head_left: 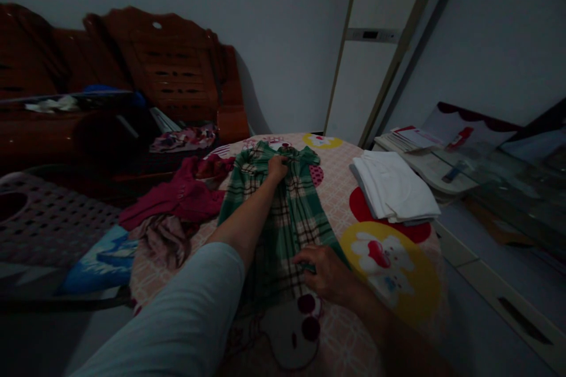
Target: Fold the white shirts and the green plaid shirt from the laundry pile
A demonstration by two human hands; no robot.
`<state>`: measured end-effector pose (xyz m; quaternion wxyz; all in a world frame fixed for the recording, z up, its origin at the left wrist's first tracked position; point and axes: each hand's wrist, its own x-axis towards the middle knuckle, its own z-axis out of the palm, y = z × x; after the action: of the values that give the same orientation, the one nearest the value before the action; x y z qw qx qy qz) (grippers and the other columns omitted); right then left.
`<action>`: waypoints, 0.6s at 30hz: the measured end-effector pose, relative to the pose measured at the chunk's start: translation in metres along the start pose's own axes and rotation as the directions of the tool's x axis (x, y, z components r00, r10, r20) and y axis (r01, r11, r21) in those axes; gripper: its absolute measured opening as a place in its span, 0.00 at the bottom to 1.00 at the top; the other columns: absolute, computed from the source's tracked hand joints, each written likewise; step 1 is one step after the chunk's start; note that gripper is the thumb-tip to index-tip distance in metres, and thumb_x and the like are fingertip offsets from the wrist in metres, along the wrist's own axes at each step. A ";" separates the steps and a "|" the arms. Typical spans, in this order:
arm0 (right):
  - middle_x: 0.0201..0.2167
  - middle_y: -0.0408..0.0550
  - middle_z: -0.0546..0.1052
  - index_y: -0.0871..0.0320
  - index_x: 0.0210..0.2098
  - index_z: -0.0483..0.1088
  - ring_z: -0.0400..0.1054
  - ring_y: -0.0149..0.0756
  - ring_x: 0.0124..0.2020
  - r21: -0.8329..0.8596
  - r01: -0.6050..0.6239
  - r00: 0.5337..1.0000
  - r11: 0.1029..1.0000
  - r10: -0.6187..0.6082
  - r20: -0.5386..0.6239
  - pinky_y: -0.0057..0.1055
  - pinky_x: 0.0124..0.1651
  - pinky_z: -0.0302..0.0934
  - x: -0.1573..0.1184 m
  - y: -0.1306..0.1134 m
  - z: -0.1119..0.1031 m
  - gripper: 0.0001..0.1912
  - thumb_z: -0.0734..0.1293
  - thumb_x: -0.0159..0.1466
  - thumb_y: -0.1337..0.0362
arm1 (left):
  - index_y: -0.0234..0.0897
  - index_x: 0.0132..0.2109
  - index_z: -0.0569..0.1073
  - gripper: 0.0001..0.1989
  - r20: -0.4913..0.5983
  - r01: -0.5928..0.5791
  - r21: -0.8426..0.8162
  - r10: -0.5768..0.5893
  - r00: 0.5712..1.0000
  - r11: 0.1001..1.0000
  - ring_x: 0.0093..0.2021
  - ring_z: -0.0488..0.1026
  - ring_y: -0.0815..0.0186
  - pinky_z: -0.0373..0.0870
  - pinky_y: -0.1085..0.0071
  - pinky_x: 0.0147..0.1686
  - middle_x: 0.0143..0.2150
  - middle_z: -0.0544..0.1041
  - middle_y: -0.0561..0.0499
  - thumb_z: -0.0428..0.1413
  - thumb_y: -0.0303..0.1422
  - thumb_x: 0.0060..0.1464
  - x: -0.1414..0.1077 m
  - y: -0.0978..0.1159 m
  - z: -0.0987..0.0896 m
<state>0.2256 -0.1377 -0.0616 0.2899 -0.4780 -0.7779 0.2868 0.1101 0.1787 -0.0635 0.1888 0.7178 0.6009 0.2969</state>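
Note:
A green plaid garment (294, 212) lies spread on a round table with a patterned pink cloth (340, 336), its collar end toward the far edge. My left hand (277, 168) reaches across to the collar area, its fingers bent together on the fabric. Nearer to me, my right hand (321, 271) is at the lower right part of the garment, with thumb and fingers pinching a bit of its cloth.
Folded white cloths (395, 185) are stacked on the table's right side. Crumpled magenta clothing (181, 197) lies at the left edge. Beyond are a wooden bench (163, 65), a woven chair (53, 218) and a glass-topped stand (495, 182) at the right.

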 end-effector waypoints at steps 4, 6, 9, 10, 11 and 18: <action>0.33 0.48 0.79 0.59 0.40 0.78 0.71 0.36 0.35 0.019 -0.001 1.000 1.000 0.001 0.001 0.31 0.39 0.63 0.001 0.000 0.002 0.16 0.67 0.52 0.74 | 0.33 0.53 0.78 0.29 0.008 -0.027 0.048 0.027 1.000 0.998 0.58 0.72 0.56 0.64 0.64 0.61 0.54 0.79 0.45 0.53 0.15 0.43 -0.005 -0.006 -0.001; 0.30 0.46 0.78 0.59 0.39 0.78 0.71 0.34 0.31 0.089 -0.038 0.998 0.995 0.042 -0.044 0.28 0.35 0.62 0.003 0.001 -0.004 0.11 0.68 0.56 0.69 | 0.32 0.54 0.78 0.28 0.010 -0.081 0.115 0.081 0.997 0.990 0.60 0.71 0.55 0.64 0.64 0.62 0.56 0.77 0.43 0.53 0.16 0.45 -0.008 -0.009 -0.002; 0.27 0.45 0.77 0.59 0.35 0.77 0.70 0.32 0.28 0.164 -0.126 0.955 0.978 0.164 -0.245 0.26 0.31 0.61 0.002 0.010 -0.024 0.10 0.65 0.63 0.62 | 0.28 0.54 0.77 0.25 0.031 -0.179 0.274 0.177 0.984 0.945 0.62 0.68 0.53 0.62 0.62 0.64 0.60 0.72 0.37 0.52 0.17 0.48 -0.015 -0.010 -0.005; 0.26 0.45 0.77 0.59 0.33 0.77 0.69 0.32 0.27 0.155 -0.161 0.923 0.975 0.204 -0.326 0.26 0.30 0.60 0.001 0.016 -0.031 0.11 0.64 0.64 0.61 | 0.27 0.54 0.76 0.24 0.050 -0.211 0.314 0.206 0.977 0.926 0.63 0.66 0.52 0.61 0.62 0.64 0.61 0.71 0.36 0.51 0.18 0.49 -0.018 -0.010 -0.006; 0.24 0.45 0.75 0.59 0.32 0.76 0.68 0.32 0.25 0.132 -0.205 0.886 0.970 0.242 -0.396 0.26 0.29 0.59 -0.001 0.022 -0.038 0.11 0.64 0.63 0.61 | 0.27 0.55 0.75 0.24 0.080 -0.252 0.342 0.240 0.968 0.905 0.64 0.65 0.53 0.60 0.61 0.65 0.62 0.70 0.36 0.51 0.19 0.51 -0.022 -0.010 -0.006; 0.18 0.36 0.67 0.58 0.42 0.75 0.60 0.28 0.21 0.000 -0.286 0.958 0.958 0.286 -0.033 0.24 0.25 0.52 -0.022 0.056 -0.063 0.17 0.70 0.51 0.71 | 0.33 0.66 0.63 0.25 0.403 -0.475 0.424 0.309 0.861 0.771 0.67 0.61 0.55 0.60 0.59 0.64 0.68 0.63 0.38 0.49 0.35 0.64 -0.048 -0.018 -0.012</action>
<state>0.3120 -0.1263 -0.0636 0.2571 -0.5908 -0.6965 0.3159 0.0837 0.1343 -0.0755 0.0172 0.8895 0.4544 0.0438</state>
